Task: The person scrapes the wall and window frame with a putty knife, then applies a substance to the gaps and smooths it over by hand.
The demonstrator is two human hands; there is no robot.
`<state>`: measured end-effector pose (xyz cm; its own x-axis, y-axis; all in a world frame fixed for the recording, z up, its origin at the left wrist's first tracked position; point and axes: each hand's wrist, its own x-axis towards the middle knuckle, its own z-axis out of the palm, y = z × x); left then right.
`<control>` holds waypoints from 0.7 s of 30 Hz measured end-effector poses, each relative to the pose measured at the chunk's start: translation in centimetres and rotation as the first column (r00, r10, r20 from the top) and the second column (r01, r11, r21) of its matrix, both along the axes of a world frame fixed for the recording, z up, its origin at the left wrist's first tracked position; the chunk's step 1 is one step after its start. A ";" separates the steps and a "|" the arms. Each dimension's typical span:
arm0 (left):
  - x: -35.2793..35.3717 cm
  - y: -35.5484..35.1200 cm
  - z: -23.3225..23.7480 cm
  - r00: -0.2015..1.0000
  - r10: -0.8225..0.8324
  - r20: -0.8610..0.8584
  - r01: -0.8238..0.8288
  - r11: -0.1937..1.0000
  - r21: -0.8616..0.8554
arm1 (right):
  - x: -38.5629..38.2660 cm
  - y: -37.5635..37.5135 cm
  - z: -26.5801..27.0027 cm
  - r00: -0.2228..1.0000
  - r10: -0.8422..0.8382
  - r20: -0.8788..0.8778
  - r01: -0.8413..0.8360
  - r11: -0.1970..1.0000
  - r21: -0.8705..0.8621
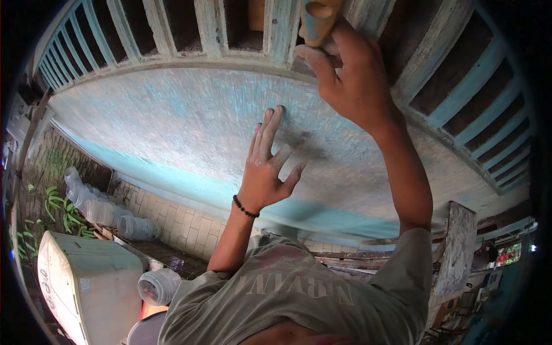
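Note:
My left hand (265, 167), dusty at the fingertips and with a dark beaded bracelet (245, 207) at the wrist, is held open with the fingers stretched over the scraped wall panel (190, 123). Patches of light blue paint and whitish grey cover that panel. Higher up on the right, my right hand (356, 72) is closed on a wooden tool handle (318, 26) with an oval hollow and blue paint stains. Its far end is cut off by the top of the view. Behind it run worn blue-and-white wooden slats (280, 31).
At the lower left stands a whitish box-like container (103, 276). Clear plastic jars (138, 227) lie near a tiled ledge (184, 224), with green leaves (54, 204) beyond. A weathered board (457, 247) leans at the right.

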<state>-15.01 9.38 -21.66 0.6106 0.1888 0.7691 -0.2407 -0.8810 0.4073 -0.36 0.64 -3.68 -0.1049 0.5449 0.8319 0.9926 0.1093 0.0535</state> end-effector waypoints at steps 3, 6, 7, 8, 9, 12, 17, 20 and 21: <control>-0.1 0.2 0.1 1.000 -0.007 0.005 0.007 1.000 -0.009 | -0.6 -0.1 -0.2 0.968 0.163 -0.189 -0.171 0.985 -0.027; 0.0 0.3 -0.2 0.999 -0.017 0.029 0.018 1.000 -0.025 | -0.3 0.4 -0.1 0.980 0.120 -0.161 -0.121 0.993 0.000; 0.0 0.3 -0.3 0.999 -0.022 0.042 0.024 0.999 -0.029 | -0.4 0.4 -0.2 0.983 0.122 -0.141 -0.123 0.992 -0.003; -0.1 0.3 -0.4 0.999 -0.026 0.037 0.028 0.999 -0.035 | -0.6 0.5 -0.2 0.985 0.124 -0.118 -0.125 0.992 -0.003; -0.1 0.3 -0.4 0.999 -0.029 0.036 0.030 0.999 -0.039 | -0.6 0.5 -0.1 0.987 0.128 -0.092 -0.129 0.992 -0.003; 0.0 0.5 -0.4 0.997 -0.029 0.070 0.032 0.999 -0.044 | -0.8 0.7 0.1 0.978 0.154 -0.139 -0.154 0.988 0.009; -0.1 0.5 -0.3 0.991 0.000 0.132 0.010 0.997 -0.076 | -1.0 1.0 0.0 0.991 0.051 -0.124 -0.059 0.996 -0.061; -0.4 0.5 -1.0 0.987 0.052 0.149 -0.033 0.991 -0.128 | -0.8 2.1 -0.2 0.987 0.103 -0.125 -0.102 0.995 0.016; -0.4 0.6 -1.0 0.984 0.084 0.159 -0.062 0.988 -0.138 | -0.7 2.5 -0.3 0.992 0.090 -0.089 -0.085 0.995 0.055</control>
